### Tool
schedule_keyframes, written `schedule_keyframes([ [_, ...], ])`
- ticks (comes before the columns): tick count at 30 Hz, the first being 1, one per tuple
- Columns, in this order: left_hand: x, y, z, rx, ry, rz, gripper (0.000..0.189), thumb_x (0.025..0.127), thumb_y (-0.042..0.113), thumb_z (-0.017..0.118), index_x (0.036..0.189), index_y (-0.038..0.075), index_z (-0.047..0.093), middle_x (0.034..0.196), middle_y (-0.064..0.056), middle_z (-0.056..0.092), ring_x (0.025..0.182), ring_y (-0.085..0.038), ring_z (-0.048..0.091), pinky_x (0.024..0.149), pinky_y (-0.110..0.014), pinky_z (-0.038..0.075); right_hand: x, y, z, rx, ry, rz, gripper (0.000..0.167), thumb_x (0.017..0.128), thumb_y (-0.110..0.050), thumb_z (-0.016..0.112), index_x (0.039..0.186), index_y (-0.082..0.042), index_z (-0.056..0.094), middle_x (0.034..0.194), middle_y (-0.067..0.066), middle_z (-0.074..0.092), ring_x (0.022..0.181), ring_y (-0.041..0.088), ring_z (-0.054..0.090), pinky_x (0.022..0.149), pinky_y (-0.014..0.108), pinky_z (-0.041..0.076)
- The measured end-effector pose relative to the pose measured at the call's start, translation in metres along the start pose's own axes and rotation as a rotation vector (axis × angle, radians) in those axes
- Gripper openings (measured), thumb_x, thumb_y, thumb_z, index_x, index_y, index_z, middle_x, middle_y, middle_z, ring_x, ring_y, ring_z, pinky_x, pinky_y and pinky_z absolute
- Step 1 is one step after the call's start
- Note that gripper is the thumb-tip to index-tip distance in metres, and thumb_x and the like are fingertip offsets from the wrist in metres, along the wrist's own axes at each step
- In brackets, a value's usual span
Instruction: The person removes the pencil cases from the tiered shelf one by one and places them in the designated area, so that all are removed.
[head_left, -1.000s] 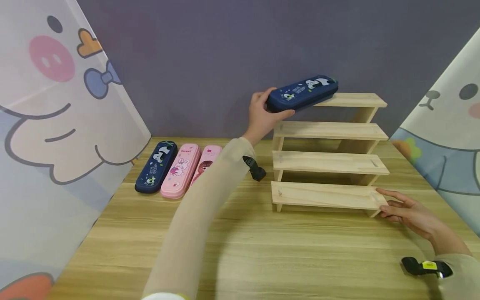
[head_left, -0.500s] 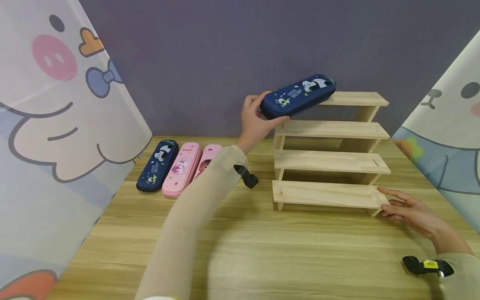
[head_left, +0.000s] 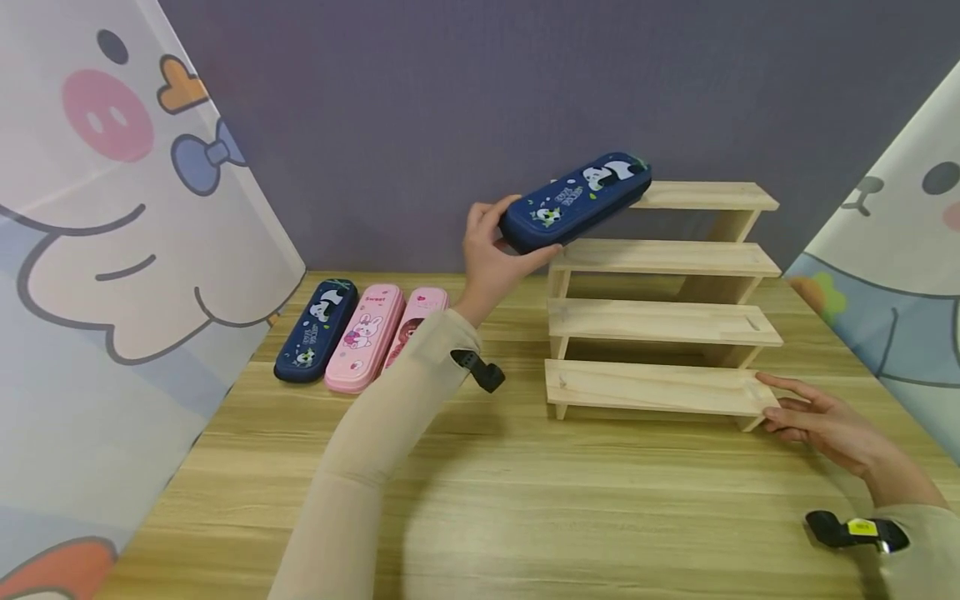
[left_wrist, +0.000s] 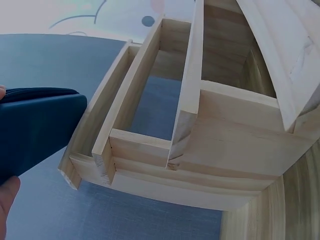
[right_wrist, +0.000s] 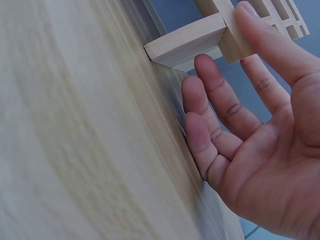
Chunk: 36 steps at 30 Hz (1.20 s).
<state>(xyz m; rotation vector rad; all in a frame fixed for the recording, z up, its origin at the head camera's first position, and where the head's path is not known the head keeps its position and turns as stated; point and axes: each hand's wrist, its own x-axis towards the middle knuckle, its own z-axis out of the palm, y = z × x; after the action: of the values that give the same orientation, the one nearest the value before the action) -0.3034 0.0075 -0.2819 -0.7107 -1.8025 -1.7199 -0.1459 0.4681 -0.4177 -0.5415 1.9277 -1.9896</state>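
My left hand point(head_left: 491, 258) grips one end of a navy pencil case point(head_left: 573, 200) with pandas on its lid, thumb on the near side and fingers on the far side. The case slants up to the right and overlaps the left part of the top tier of a four-step wooden display rack point(head_left: 663, 389). From the left wrist, the case point(left_wrist: 37, 130) shows beside the rack's upper steps, with a gap in view. My right hand point(head_left: 832, 433) pinches the right end of the lowest step; in the right wrist view the thumb point(right_wrist: 272, 45) lies along that board.
Three more pencil cases lie side by side on the table point(head_left: 570, 508) at the left: a navy panda one point(head_left: 315, 331), a pink rabbit one point(head_left: 364, 339) and a pink one with a girl point(head_left: 416, 317), partly behind my sleeve. A grey wall point(head_left: 420, 108) stands behind.
My left hand has drawn the navy pencil case left and slightly down, away from the middle of the top tier. The right hand keeps its place at the lowest step.
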Motion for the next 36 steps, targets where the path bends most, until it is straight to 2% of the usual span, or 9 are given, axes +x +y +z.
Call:
schedule_keyframes([
  [8,-0.009,-0.001,-0.007,-0.064,0.053,0.048,0.071,0.062,0.001,0.093,0.123,-0.003,0.056,0.117,-0.011,0.043,0.106,-0.017,0.053,0.079,-0.032,0.057,-0.001,0.001,-0.001,-0.014,0.013,0.012,0.067,0.102,0.014,0.037,0.145,-0.036,0.051,0.114,-0.003,0.068,0.097,0.012,0.066,0.078,0.024,0.054],
  [17,-0.016,-0.006,-0.020,-0.021,0.131,0.112,0.071,0.060,0.002,0.095,0.118,-0.005,0.054,0.115,-0.014,0.043,0.103,-0.017,0.052,0.079,-0.031,0.055,-0.001,0.001,-0.001,-0.007,0.018,0.006,0.067,0.101,0.014,0.037,0.145,-0.035,0.052,0.115,-0.003,0.069,0.098,0.012,0.067,0.079,0.024,0.054],
  [25,-0.024,-0.008,-0.031,-0.013,0.203,0.132,0.070,0.060,0.001,0.094,0.114,-0.007,0.049,0.118,-0.017,0.042,0.106,-0.021,0.052,0.090,-0.035,0.053,0.000,0.001,-0.001,-0.009,0.021,0.011,0.068,0.101,0.014,0.037,0.144,-0.036,0.052,0.114,-0.003,0.069,0.098,0.012,0.067,0.079,0.024,0.054],
  [36,-0.030,-0.008,-0.041,0.059,0.246,0.196,0.073,0.057,0.002,0.096,0.111,-0.007,0.048,0.116,-0.020,0.041,0.106,-0.024,0.050,0.090,-0.034,0.053,0.000,-0.001,0.000,-0.006,0.018,0.014,0.068,0.102,0.014,0.036,0.145,-0.036,0.052,0.112,-0.002,0.069,0.098,0.012,0.066,0.079,0.024,0.053],
])
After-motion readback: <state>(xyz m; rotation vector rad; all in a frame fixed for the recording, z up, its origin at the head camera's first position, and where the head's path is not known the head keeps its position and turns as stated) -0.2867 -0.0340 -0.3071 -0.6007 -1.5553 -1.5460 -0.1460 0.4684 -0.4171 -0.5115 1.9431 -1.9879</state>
